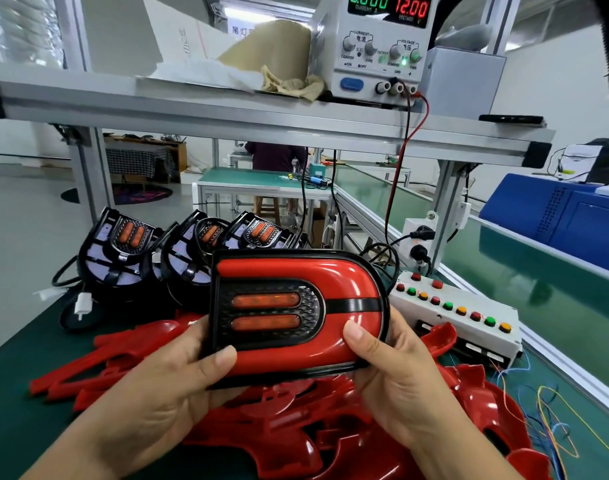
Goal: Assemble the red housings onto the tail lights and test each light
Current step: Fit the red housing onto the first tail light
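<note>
Left hand and right hand clamp the light at its lower corners, thumbs on its red housing. Rigid, glossy, probably slippery; the black rim should grip best. Spare housings lie under the hands, bare lights beyond.

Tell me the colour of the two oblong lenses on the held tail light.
Orange: both lenses of the tail light, clearest in the head view.

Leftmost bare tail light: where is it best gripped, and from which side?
Probably the black rim at the top of the leftmost tail light, coming from above-left: it stands tilted with that edge free, while the next light crowds its right side.
</note>
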The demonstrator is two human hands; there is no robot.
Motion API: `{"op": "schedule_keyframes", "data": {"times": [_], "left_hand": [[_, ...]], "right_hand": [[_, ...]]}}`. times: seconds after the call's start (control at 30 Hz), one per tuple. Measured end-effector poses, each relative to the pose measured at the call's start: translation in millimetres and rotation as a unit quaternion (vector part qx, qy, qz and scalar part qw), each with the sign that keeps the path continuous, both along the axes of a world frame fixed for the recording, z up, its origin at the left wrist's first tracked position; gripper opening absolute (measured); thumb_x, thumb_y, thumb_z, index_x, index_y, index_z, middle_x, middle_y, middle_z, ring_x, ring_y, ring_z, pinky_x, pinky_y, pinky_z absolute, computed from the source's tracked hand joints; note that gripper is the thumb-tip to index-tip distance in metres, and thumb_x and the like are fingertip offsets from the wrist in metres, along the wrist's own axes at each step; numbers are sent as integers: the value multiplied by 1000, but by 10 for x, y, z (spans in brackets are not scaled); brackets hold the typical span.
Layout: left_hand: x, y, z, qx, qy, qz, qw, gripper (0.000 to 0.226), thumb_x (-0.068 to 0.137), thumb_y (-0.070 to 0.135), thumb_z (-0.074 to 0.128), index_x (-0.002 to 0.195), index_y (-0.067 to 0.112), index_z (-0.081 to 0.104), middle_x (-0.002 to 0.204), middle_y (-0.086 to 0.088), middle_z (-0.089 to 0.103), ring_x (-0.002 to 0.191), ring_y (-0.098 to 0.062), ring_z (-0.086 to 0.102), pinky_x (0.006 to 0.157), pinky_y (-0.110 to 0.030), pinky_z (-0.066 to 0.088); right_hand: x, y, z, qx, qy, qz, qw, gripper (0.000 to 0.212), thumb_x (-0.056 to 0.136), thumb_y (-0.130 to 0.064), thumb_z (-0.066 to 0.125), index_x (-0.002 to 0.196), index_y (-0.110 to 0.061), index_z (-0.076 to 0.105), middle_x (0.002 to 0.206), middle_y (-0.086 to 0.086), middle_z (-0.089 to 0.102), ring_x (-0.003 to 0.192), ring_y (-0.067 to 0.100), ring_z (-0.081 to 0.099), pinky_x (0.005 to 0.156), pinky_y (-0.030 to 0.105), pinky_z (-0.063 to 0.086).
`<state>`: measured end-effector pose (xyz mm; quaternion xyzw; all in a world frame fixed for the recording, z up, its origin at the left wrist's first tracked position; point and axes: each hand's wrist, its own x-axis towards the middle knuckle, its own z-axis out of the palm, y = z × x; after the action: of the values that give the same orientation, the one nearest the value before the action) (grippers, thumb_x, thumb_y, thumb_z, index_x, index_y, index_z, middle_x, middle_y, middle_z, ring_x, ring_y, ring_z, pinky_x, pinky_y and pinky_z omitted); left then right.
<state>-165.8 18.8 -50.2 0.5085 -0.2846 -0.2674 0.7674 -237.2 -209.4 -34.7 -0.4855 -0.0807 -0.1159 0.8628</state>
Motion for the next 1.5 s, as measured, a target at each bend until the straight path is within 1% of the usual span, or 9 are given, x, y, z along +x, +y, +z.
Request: {"op": "schedule_keyframes", "data": {"times": [0.4, 0.63, 0.77, 0.87, 0.93, 1.03, 1.23, 1.33, 1.5], "left_hand": [[14, -36, -7, 68, -145, 81, 984, 51, 81, 42, 74, 129, 33, 60, 134, -4, 62, 125, -24, 58, 103, -27, 46], [18, -94, -8, 63, -100, 81, 990, 57, 70, 49, 83, 122, 33, 65, 129, -5, 66, 118, -26, 64, 87, -30, 56], [40, -120, -24, 15, -16, 91, 996, 29, 80, 35, 73, 109, 35, 73, 122, -4, 70, 110, -24, 68, 77, -30, 59], [60, -127, -62, -1, 18, 95, 995, 31, 77, 31, 67, 107, 33, 74, 121, -6, 70, 107, -25, 69, 72, -32, 60], [70, -110, -28, -24, 38, 88, 995, 51, 67, 52, 78, 112, 29, 73, 120, -10, 70, 106, -30, 69, 70, -35, 60], [97, -56, 77, -101, 88, -31, 990, 75, 72, 67, 63, 132, 23, 60, 131, -20, 61, 116, -39, 62, 83, -45, 60], [193, -134, 375, 31, 38, 89, 995, 59, 86, 52, 44, 137, 22, 49, 116, -24, 68, 101, -36, 69, 77, -39, 60], [183, -335, 551, 106, 40, 73, 991, 55, 93, 54, 36, 140, 27, 37, 105, -26, 71, 96, -35, 72, 71, -34, 62], [245, -793, 700, 140, 134, -20, 981, 50, 106, 45, 25, 153, 31, 16, 108, -31, 68, 91, -40, 71, 60, -35, 59]], "right_hand": [[-1, -6, 15, -19, -3, -19, 1000, 58, 63, -10, 77, 118, -5, 59, 104, 23, 71, 89, 33, 72, 68, 35, 59], [-8, -7, -2, -6, 10, -31, 999, 51, 70, -5, 75, 119, -3, 59, 105, 25, 70, 87, 34, 72, 66, 35, 59], [-17, -29, 35, 6, 30, -16, 999, 73, 57, -14, 93, 121, -3, 59, 112, 29, 67, 94, 38, 70, 70, 38, 59], [-21, 0, 63, 34, 31, -7, 999, 82, 47, -22, 98, 118, -1, 61, 112, 29, 66, 93, 38, 70, 69, 38, 59], [-23, 31, 99, 67, 39, -11, 997, 70, 58, -24, 92, 116, 1, 62, 111, 29, 67, 91, 36, 71, 68, 39, 59], [-39, 44, 180, 121, 65, -9, 990, 43, 80, -30, 64, 107, 3, 70, 112, 28, 67, 95, 38, 70, 68, 44, 59], [-99, -71, 529, 247, 76, -19, 966, 66, 97, -47, 41, 87, 9, 74, 98, 27, 71, 80, 35, 73, 55, 46, 59], [-109, -79, 726, 263, 40, -31, 964, 58, 101, -46, 35, 109, 5, 62, 105, 23, 71, 86, 31, 73, 64, 46, 60], [-127, -26, 964, 247, 37, -25, 968, 60, 102, -45, 33, 100, 5, 67, 104, 21, 72, 85, 30, 73, 80, 46, 57]]}}
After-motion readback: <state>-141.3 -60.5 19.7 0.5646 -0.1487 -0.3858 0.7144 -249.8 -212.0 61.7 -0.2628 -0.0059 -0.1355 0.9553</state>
